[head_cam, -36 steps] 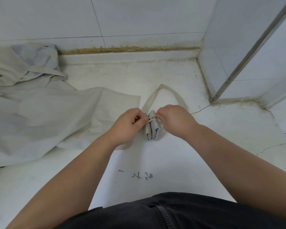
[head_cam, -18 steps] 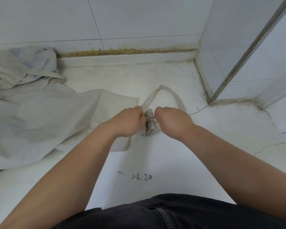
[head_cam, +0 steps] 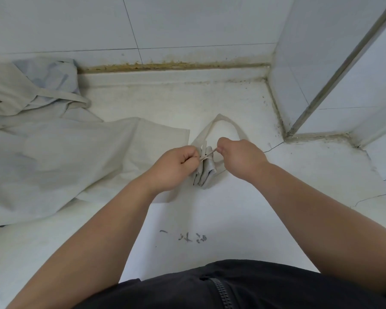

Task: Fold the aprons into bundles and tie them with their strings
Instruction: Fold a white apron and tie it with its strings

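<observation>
— What's changed since half a second ago?
— The two hands have drawn a little apart, and the string now shows as a thin taut line between them, crossing the top of the bundle.
— How do the hands lie?
— The left hand is curled, thumb and fingers pinching one end of the string at the bundle's left edge. The right hand is curled too and pinches the other end, just right of the bundle and slightly farther back.
— And the bundle?
— A small grey folded roll on the white counter, between the hands, near the middle. A strap loop arches on the counter just beyond it.
— What else?
— More aprons lie loose and crumpled on the left, one corner reaching under the left wrist.
— Any writing?
— Dark handwritten marks on the counter, nearer than the bundle: a dash, then a few strokes I cannot read. No brand or label shows.
— The rest?
— A white tiled wall at the far side with a yellowed seam along its foot, a thin crack in the counter right of the hand, and a black zipped garment at the near edge.
</observation>
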Tool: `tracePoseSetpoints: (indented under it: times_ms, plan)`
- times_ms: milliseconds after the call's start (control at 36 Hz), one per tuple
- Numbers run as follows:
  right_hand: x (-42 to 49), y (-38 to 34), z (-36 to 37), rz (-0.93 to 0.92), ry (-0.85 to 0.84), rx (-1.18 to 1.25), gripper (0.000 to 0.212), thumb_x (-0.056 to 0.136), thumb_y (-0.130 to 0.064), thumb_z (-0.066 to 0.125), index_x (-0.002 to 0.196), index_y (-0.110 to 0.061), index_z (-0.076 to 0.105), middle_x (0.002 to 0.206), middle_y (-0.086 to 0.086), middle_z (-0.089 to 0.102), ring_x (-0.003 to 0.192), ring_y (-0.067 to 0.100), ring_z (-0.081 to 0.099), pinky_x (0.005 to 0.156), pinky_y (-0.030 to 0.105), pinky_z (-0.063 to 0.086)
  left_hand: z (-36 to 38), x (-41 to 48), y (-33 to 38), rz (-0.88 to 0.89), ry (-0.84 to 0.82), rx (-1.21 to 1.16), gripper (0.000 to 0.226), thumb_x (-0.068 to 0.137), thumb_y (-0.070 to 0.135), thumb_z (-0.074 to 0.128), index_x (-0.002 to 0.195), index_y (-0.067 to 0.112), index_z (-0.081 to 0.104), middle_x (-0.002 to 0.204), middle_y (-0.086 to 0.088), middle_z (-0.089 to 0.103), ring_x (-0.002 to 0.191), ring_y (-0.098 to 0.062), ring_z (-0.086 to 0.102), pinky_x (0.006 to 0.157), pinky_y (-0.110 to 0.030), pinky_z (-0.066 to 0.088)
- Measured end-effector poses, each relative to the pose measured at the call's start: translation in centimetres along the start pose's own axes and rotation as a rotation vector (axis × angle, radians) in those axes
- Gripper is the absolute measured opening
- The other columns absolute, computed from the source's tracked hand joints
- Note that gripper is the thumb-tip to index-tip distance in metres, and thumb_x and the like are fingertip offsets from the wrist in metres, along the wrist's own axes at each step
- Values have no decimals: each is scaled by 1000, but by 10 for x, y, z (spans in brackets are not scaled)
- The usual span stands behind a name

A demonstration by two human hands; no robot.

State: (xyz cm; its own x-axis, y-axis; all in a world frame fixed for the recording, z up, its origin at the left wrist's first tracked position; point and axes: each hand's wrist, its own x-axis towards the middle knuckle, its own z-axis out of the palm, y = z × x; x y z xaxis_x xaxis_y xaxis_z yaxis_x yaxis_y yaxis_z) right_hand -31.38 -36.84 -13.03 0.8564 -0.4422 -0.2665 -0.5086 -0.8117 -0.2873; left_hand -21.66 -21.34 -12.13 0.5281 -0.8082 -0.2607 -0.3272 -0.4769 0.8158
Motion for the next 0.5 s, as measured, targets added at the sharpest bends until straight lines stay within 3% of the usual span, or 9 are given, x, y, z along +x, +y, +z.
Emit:
tracePoseSetpoints:
  times_ms: [111, 250, 333, 389, 500]
  plan:
    - [4, 7, 0, -31, -59, 231, 19, 101, -24, 37, 90, -15, 50, 71, -2, 46, 73, 22, 44, 59, 31, 30, 3, 1, -4, -35, -1, 8, 21, 95, 15, 48, 75, 12, 51, 65, 4, 48, 58, -7, 37, 56, -21, 32]
    - [-1, 1, -7, 34, -215, 496, 21, 100, -23, 37, 84, -10, 44, 72, -3, 39, 63, 12, 34, 55, 25, 29, 1, 2, -8, -67, 97, 132, 20, 94, 26, 50, 80, 12, 55, 73, -1, 60, 69, -15, 52, 64, -28, 41]
    - [-1, -9, -5, 44, -203, 611, 25, 98, -24, 39, 77, -12, 42, 74, -2, 39, 71, 15, 38, 75, 36, 46, 4, 3, -7, -59, 143, 185, 26, 93, 33, 53, 74, 16, 51, 69, 2, 57, 66, -14, 50, 62, -29, 39]
    - [-1, -14, -4, 37, -185, 633, 27, 98, -24, 39, 73, -14, 39, 75, -1, 40, 76, 17, 41, 93, 47, 46, 7, 3, -7, -54, 179, 225, 28, 90, 36, 58, 68, 21, 47, 63, 10, 51, 59, -7, 46, 55, -22, 34]
    - [-1, -16, -4, 28, -155, 625, 30, 98, -24, 38, 69, -15, 40, 78, 2, 46, 78, 18, 45, 93, 49, 45, 7, 3, -5, -29, 258, 278, 20, 89, 30, 59, 73, 19, 52, 64, 10, 53, 60, -4, 47, 54, -17, 34]
